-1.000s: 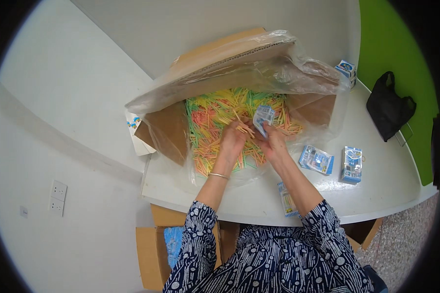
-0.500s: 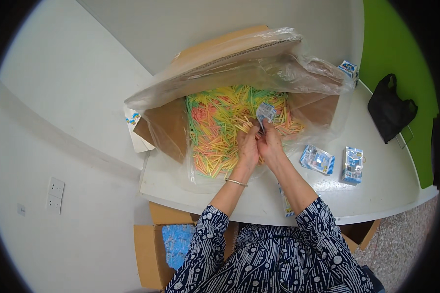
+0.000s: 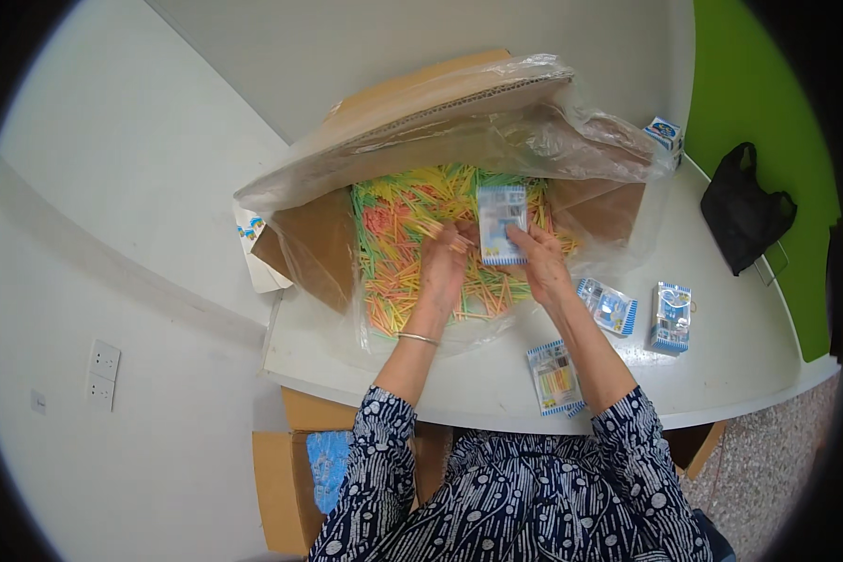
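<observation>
My left hand [image 3: 443, 265] is closed round a few thin pale sticks [image 3: 428, 227], over a heap of yellow, green and pink sticks [image 3: 405, 272]. Close beside it, my right hand [image 3: 545, 262] pinches a blue-and-white plastic packet [image 3: 502, 208] by its lower part, thumb on the front. The packet is upright and flat towards me; I cannot tell whether it is open at the top. The heap lies in a cardboard box [image 3: 317, 245] lined with clear plastic film [image 3: 534, 140].
Right of the box, a packet [image 3: 609, 305] and a stack of packets [image 3: 672, 317] lie on the white table [image 3: 421, 384]. Another packet with coloured sticks [image 3: 554, 377] is near the front edge. A black bag [image 3: 747, 211] hangs at right. Below stands a carton with blue packets [image 3: 328, 466].
My hands have moved apart. The left has shifted left with the sticks, and the right has turned the packet flat and upright. The packet near the front edge shows more fully.
</observation>
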Motion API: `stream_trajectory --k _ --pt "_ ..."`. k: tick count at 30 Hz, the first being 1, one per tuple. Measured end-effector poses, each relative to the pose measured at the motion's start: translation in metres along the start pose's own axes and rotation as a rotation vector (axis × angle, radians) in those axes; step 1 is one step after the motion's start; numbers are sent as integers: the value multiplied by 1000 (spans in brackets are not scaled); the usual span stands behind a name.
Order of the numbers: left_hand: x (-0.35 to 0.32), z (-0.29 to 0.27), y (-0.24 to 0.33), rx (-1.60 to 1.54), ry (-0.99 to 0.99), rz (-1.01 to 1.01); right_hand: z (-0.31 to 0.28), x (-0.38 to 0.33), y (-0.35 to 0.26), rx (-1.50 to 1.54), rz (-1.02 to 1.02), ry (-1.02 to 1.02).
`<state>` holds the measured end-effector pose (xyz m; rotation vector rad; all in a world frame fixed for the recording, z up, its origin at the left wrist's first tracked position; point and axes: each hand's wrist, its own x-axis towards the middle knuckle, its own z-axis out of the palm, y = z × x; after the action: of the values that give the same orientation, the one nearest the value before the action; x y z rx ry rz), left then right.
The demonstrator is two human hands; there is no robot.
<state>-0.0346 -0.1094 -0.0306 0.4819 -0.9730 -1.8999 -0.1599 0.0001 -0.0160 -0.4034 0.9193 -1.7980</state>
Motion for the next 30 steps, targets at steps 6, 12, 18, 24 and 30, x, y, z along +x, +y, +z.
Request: stream_trajectory --k 6,12,18,24,30 --pt "-10 34 45 7 -60 -44 -43 -30 -11 -397 24 -184" --pt "-36 63 46 65 -211 -209 -63 -46 -20 -456 155 -317" --pt "-53 74 40 288 -284 -239 -66 -54 -26 -446 191 -357" --pt "-60 78 48 498 -313 -184 -77 -57 -27 -512 194 -343" --pt "-64 76 39 545 -347 -336 -73 -59 -28 -531 217 -402"
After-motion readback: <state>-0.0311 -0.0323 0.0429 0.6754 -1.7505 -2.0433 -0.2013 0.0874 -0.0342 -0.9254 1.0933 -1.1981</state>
